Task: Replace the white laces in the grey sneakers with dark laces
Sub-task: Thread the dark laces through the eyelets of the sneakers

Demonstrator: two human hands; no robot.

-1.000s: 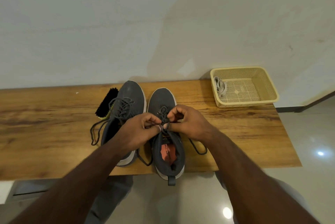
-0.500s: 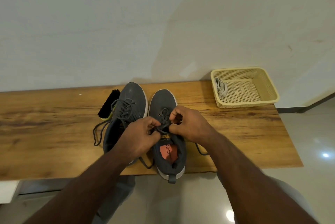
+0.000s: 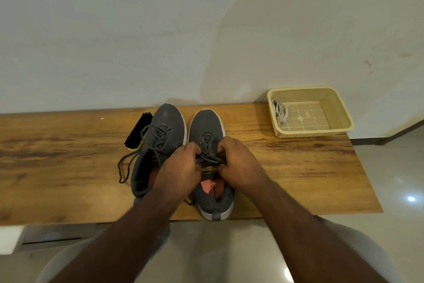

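Two grey sneakers stand side by side on a wooden bench [image 3: 298,168], toes toward the wall. The left sneaker [image 3: 168,122] carries a dark lace [image 3: 158,136] whose loose ends trail off to its left. The right sneaker [image 3: 207,124] has a dark lace [image 3: 207,145] threaded through its upper eyelets. My left hand [image 3: 179,172] and my right hand [image 3: 241,165] each pinch that lace over the tongue, close together. The shoe's pink insole shows between my wrists. White laces [image 3: 280,110] lie in a cream basket [image 3: 339,108].
A black shoe brush [image 3: 137,131] lies against the left sneaker's outer side. The basket stands at the bench's back right corner by the white wall. The right sneaker's heel overhangs the bench's front edge above a glossy floor.
Both hands have shifted a little toward the toe of the right sneaker, keeping hold of its dark lace. The camera has tilted slightly; the shoes stay put.
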